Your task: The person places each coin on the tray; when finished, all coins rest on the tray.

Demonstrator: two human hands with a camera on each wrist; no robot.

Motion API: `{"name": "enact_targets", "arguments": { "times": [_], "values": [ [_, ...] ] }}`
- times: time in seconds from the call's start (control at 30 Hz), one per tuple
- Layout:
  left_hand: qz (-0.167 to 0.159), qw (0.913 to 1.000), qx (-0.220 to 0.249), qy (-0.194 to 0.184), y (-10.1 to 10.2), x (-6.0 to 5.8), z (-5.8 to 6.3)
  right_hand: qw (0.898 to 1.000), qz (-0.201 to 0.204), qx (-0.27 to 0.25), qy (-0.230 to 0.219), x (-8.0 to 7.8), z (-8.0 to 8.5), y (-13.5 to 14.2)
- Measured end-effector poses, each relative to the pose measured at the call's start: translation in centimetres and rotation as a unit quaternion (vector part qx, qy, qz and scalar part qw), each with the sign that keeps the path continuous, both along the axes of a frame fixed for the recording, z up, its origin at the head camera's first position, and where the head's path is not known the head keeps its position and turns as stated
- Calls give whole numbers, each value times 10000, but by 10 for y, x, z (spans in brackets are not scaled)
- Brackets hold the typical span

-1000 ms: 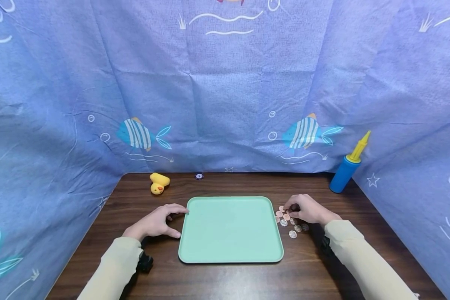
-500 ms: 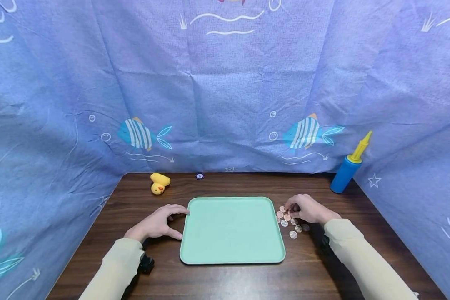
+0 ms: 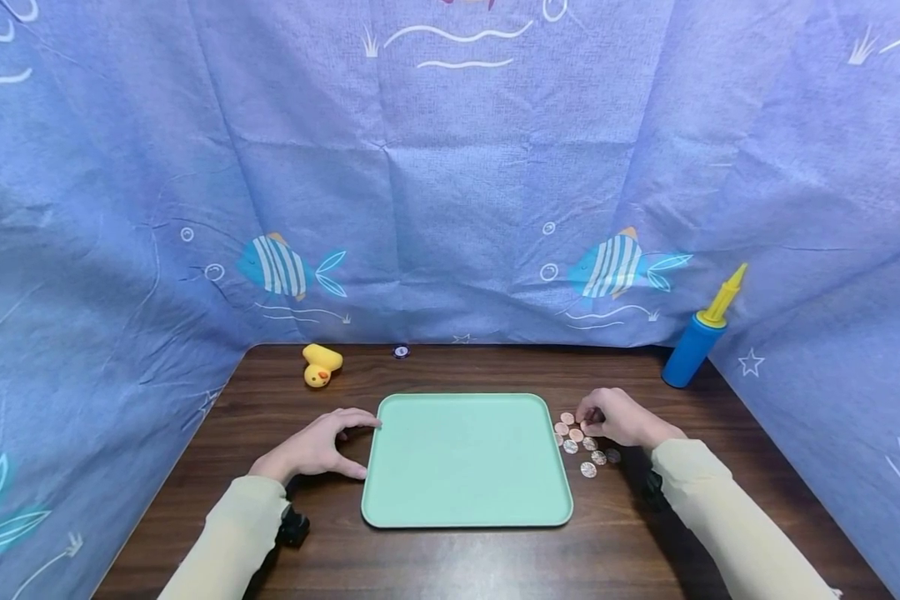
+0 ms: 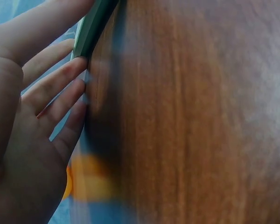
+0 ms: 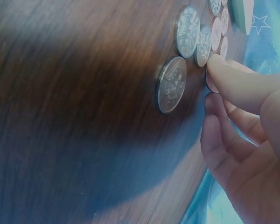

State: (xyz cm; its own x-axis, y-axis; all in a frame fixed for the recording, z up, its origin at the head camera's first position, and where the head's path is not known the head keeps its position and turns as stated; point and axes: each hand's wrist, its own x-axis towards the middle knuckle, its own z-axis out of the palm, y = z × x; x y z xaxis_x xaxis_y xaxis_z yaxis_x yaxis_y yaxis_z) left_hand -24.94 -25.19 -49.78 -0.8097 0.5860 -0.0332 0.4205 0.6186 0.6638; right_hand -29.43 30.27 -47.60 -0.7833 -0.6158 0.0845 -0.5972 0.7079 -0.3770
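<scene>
Head view: round metal coins (image 3: 571, 447) lie just right of a rectangular mint-green tray (image 3: 467, 467). Left wrist: bare left hand (image 4: 32, 140), spread wide, touches its left rim. Right wrist: bare right hand (image 5: 252, 154) pinches one copper-coloured coin (image 5: 212, 84), whose thin edge could slip.

The head view is brightly lit, the wrist views dimly. Beside the right fingers (image 5: 213, 144), a broad shadow (image 5: 84, 112) is cast over the wood-grain tabletop (image 5: 60, 60); well apart from the left fingers (image 4: 56, 83), pale glare (image 4: 273, 88) is seen.
</scene>
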Motion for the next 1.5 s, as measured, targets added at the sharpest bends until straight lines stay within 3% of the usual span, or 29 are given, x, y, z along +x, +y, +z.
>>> {"name": "enact_targets", "arguments": {
  "times": [0.3,0.5,0.77,1.13,1.5],
  "values": [
    [-16,10000,28,-20,1,0,0,9992,-256,-169,-263,-1,2,0],
    [24,9999,46,-105,1,0,1,9965,-137,-651,-508,-2,6,-12],
    [106,9997,77,-184,0,-1,3,9876,6,-1074,-1147,-1,14,-48],
    [124,9998,60,-175,0,-1,1,9863,466,-1186,-1046,-6,15,-106],
    [152,9997,65,-196,1,-1,1,9820,265,-1364,-1279,-7,14,-144]
  ]
}}
